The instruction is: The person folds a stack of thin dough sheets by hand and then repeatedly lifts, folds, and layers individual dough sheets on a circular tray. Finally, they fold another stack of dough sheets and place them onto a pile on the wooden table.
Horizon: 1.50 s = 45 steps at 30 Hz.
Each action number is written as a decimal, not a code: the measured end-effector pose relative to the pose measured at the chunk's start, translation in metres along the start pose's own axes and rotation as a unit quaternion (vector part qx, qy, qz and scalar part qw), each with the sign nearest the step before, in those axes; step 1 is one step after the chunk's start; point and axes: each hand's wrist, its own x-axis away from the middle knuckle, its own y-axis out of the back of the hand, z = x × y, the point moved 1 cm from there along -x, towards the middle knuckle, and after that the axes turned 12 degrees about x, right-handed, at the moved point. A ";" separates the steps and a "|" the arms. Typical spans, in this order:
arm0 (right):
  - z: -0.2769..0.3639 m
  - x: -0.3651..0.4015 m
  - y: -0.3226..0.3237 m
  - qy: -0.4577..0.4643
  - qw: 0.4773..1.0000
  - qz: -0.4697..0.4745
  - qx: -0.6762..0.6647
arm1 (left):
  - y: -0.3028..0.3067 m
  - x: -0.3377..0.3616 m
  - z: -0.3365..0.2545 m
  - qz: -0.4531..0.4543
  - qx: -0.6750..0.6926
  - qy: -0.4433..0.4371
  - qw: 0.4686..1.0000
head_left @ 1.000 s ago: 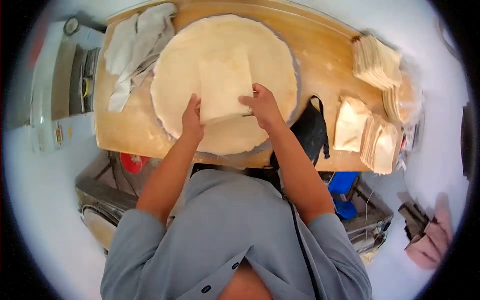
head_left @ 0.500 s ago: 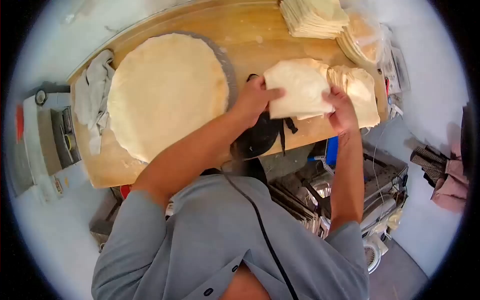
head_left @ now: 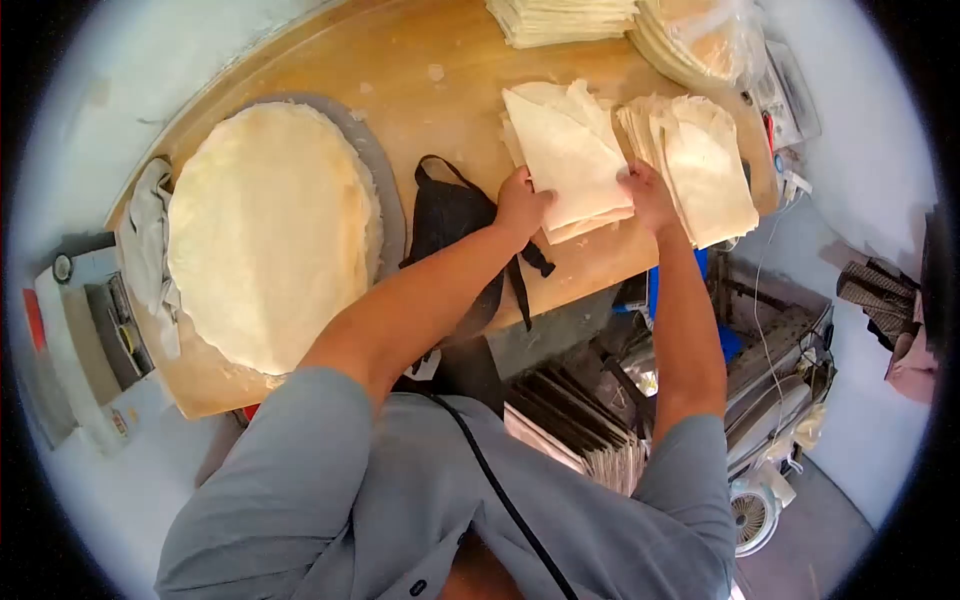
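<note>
A folded, thin cream-coloured flatbread (head_left: 577,160) is held by its near corners, resting on or just above a small pile of similar folded sheets. My left hand (head_left: 522,208) pinches its left corner, thumb on top. At the right corner, my right hand (head_left: 652,198) has its fingers closed on the edge. Right beside it lies another pile of folded flatbreads (head_left: 708,165). Farther left, a broad stack of round flatbreads (head_left: 270,235) sits on a grey round base (head_left: 392,205).
A black bag with straps (head_left: 445,215) lies on the wooden table (head_left: 440,100) between the stacks. A grey cloth (head_left: 150,240) hangs at the left edge. At the back are more folded sheets (head_left: 560,22) and a plastic-wrapped stack (head_left: 690,40). A fan (head_left: 750,518) stands below right.
The folded flatbread has come down over the pile, its face now lying flatter and more fully in view. My view has shifted, and more of the black bag shows.
</note>
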 end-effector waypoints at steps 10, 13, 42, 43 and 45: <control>0.005 0.008 0.001 0.006 1.000 0.021 -0.001 | -0.014 0.008 -0.020 0.034 0.037 -0.039 0.998; -0.011 0.007 0.004 0.004 0.999 0.042 0.005 | -0.020 0.009 -0.022 0.052 -0.060 -0.096 0.992; -0.045 0.028 -0.016 0.049 0.988 -0.096 0.108 | -0.014 -0.037 -0.063 0.207 -0.044 -0.102 0.972; -0.044 0.030 -0.016 0.043 0.988 -0.096 0.117 | -0.010 -0.040 -0.060 0.174 0.002 -0.080 0.981; -0.040 0.030 -0.016 0.040 0.987 -0.095 0.126 | 0.002 -0.050 -0.047 0.135 0.074 -0.093 0.984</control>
